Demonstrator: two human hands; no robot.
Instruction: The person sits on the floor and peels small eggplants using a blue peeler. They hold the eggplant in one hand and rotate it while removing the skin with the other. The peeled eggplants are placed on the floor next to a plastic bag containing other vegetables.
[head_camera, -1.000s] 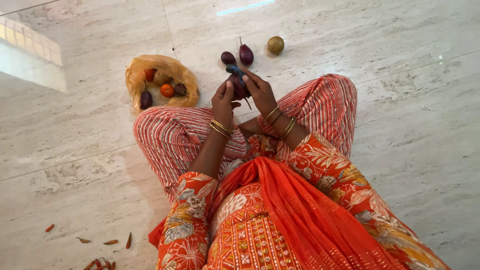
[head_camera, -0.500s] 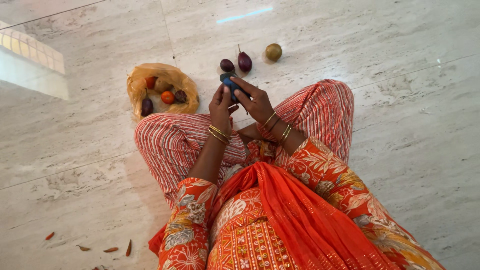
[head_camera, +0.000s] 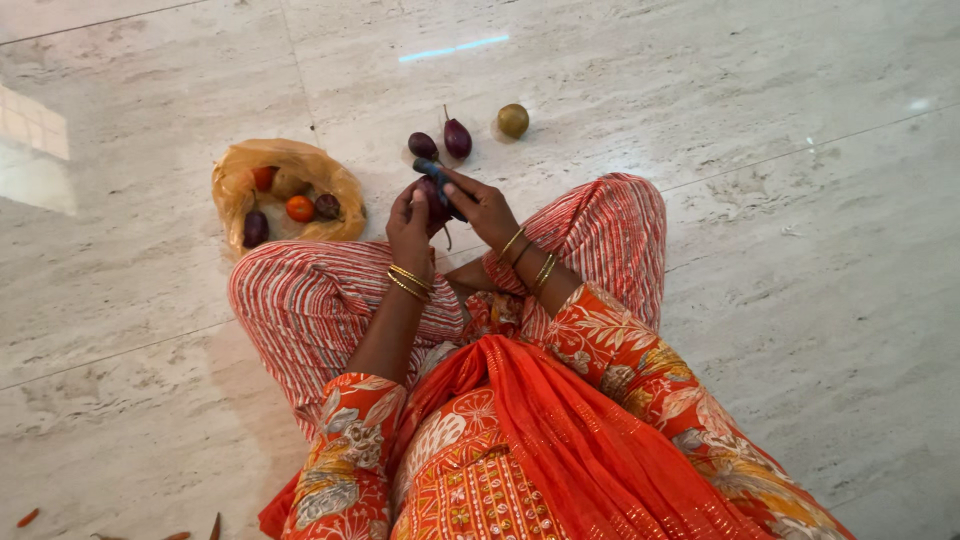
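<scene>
The person sat cross-legged on a pale stone floor (head_camera: 780, 300) and held a small purple eggplant (head_camera: 432, 196) out in front of the knees. The left hand (head_camera: 410, 228) was wrapped round the eggplant from one side, fingers curled close together on it. The right hand (head_camera: 485, 208) was on the other side of the eggplant, and its fingers were pinched on a little blue peeler (head_camera: 436, 174) that lay on top of the eggplant. Just past the eggplant, two more purple eggplants (head_camera: 445, 140) sat on the floor, side by side. A round greenish-brown fruit (head_camera: 513, 121) sat a bit further off from the eggplant. Away from the eggplant, past the left hand, a yellow plastic bag (head_camera: 262, 166) lay open with a tomato (head_camera: 300, 208) and other vegetables in it.
</scene>
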